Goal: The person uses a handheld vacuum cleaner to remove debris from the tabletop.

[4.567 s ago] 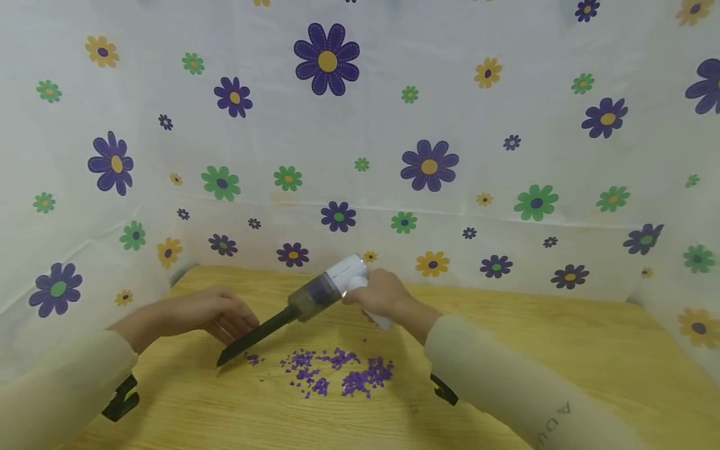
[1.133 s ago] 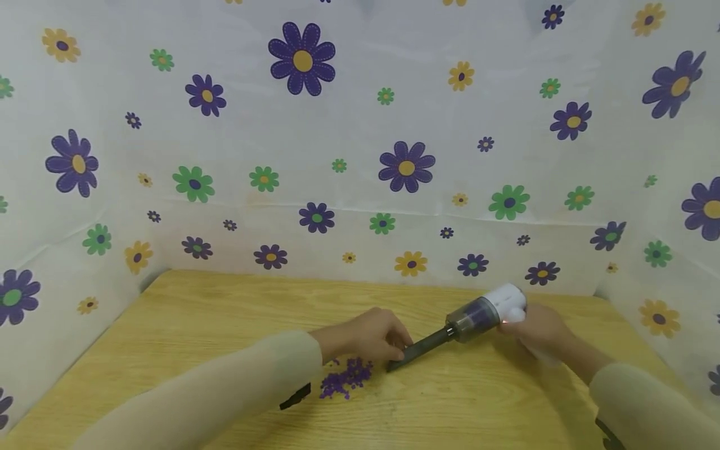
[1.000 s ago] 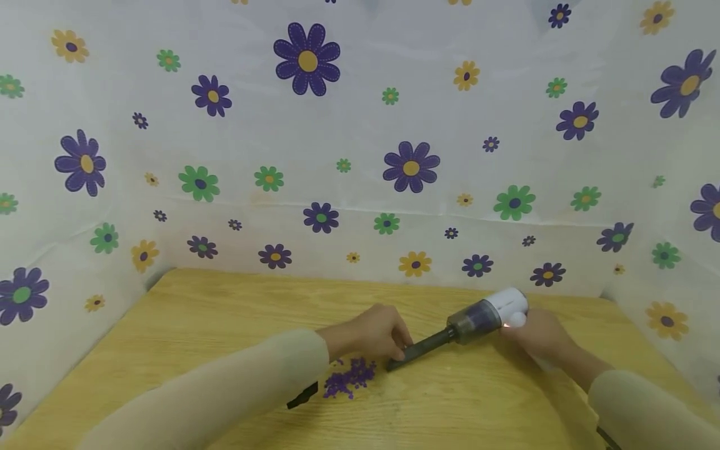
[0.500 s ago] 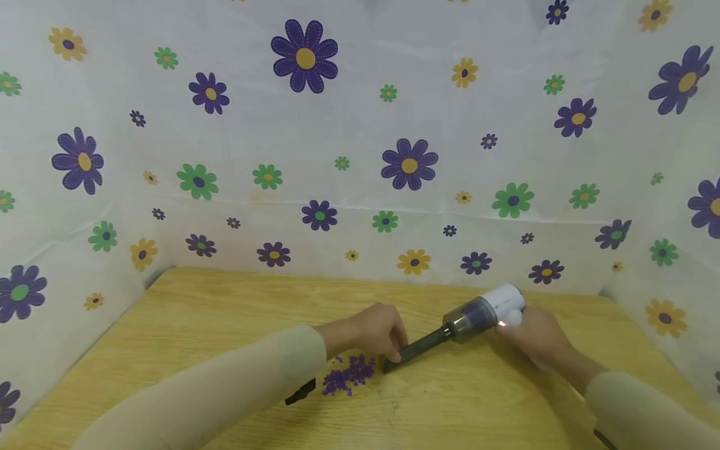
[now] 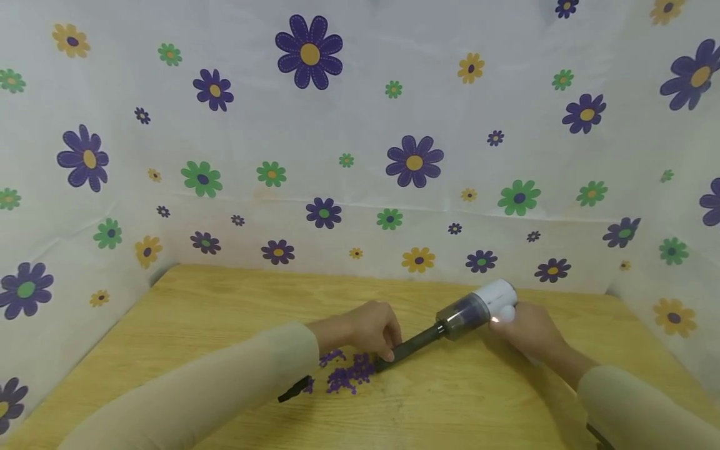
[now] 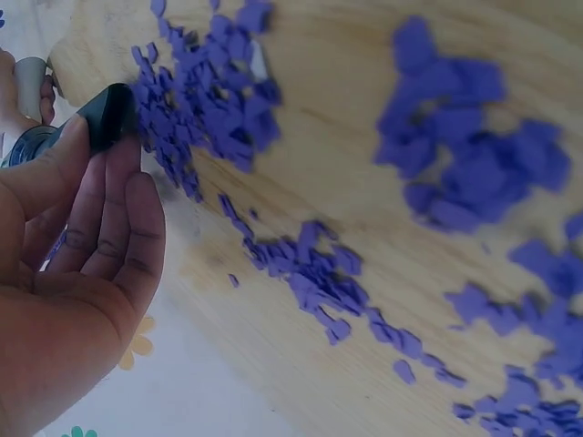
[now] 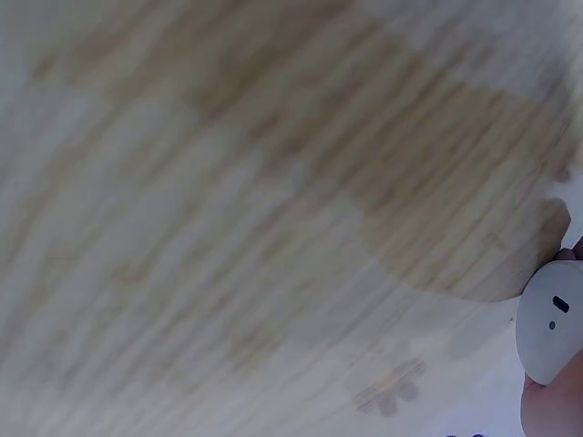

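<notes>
A white handheld vacuum cleaner point(image 5: 464, 314) with a clear dust cup and a long black nozzle point(image 5: 417, 345) slants down to the left. My right hand point(image 5: 530, 331) grips its white handle, whose rounded end point(image 7: 548, 328) shows in the right wrist view. Close to the tip, my left hand point(image 5: 372, 328) pinches the nozzle; in the left wrist view the thumb lies along it and the fingers curl beneath. Small purple paper bits point(image 5: 351, 374) lie scattered at the nozzle's mouth, which meets their right edge. My left forearm hides part of them.
A wooden table point(image 5: 450, 400) bears everything. White flower-printed cloth point(image 5: 360, 125) stands as a wall behind it and on both sides. A dark strap mount point(image 5: 294, 389) hangs under the left wrist, close to the purple bits.
The vacuum was farther left 4.6 s ago, then right of the bits. In the last half second both hands have drawn it slightly left, and its tip now reaches the pile.
</notes>
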The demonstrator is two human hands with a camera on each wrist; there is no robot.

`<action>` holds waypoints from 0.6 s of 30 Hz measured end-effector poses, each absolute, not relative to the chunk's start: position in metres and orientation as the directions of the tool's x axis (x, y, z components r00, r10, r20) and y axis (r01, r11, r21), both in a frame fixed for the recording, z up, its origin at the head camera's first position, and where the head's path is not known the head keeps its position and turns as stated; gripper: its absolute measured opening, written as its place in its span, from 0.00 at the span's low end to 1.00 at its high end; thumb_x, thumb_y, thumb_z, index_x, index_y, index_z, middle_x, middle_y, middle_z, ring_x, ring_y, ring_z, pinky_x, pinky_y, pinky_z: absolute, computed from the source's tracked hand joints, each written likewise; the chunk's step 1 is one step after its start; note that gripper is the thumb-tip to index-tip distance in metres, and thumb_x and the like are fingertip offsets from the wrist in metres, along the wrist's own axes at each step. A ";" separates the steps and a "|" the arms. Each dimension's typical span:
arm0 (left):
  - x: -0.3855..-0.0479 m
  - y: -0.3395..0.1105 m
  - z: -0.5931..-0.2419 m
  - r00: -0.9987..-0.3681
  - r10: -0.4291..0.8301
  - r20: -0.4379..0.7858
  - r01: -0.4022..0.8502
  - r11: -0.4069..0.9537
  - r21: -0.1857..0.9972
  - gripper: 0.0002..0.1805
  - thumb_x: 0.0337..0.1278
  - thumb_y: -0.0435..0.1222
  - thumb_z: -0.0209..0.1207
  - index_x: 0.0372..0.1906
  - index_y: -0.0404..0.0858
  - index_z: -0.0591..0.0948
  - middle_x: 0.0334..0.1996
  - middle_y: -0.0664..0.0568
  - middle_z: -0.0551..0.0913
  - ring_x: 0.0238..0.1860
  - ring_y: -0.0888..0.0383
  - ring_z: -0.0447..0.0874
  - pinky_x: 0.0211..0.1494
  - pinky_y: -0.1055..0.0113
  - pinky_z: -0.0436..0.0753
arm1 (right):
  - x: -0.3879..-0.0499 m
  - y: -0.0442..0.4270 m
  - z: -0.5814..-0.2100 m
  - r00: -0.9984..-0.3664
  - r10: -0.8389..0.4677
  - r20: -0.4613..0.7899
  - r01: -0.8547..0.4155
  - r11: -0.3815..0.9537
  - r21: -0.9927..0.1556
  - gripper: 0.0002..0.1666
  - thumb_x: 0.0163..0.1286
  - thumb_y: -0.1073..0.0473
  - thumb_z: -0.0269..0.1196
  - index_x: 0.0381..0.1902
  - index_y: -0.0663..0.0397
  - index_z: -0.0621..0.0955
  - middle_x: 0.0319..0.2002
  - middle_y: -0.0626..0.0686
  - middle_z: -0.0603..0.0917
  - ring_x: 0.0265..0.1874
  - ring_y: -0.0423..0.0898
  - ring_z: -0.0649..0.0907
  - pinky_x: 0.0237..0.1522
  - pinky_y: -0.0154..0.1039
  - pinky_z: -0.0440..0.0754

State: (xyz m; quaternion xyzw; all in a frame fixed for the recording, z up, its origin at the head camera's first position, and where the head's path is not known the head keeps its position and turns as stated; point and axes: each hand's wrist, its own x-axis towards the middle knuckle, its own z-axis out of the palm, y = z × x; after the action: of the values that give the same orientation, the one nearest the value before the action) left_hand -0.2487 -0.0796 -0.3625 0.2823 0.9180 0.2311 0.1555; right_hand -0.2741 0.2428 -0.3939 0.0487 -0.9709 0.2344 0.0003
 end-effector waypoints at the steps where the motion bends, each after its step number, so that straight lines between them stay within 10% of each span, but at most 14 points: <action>1: -0.249 -0.080 -0.362 -0.792 0.591 -0.154 0.446 0.732 0.516 0.09 0.47 0.31 0.75 0.36 0.37 0.89 0.31 0.54 0.89 0.32 0.65 0.85 0.38 0.76 0.83 | -0.274 0.242 -0.393 -0.995 -0.095 0.023 -0.095 0.886 -0.453 0.23 0.57 0.47 0.65 0.32 0.63 0.74 0.26 0.54 0.76 0.24 0.47 0.74 0.22 0.37 0.73; 18: -0.246 -0.098 -0.362 -0.799 0.580 -0.158 0.418 0.725 0.548 0.08 0.45 0.29 0.75 0.34 0.37 0.89 0.29 0.52 0.89 0.31 0.62 0.85 0.38 0.73 0.85 | -0.277 0.223 -0.391 -0.992 -0.120 0.033 -0.122 0.879 -0.460 0.21 0.55 0.48 0.66 0.27 0.61 0.74 0.24 0.54 0.76 0.22 0.47 0.73 0.21 0.36 0.72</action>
State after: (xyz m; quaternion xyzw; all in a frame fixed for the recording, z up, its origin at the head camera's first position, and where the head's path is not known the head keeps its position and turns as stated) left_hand -0.2460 -0.0980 -0.3618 0.2729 0.9145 0.2514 0.1616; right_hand -0.2766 0.2230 -0.3906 0.0625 -0.9693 0.2376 0.0019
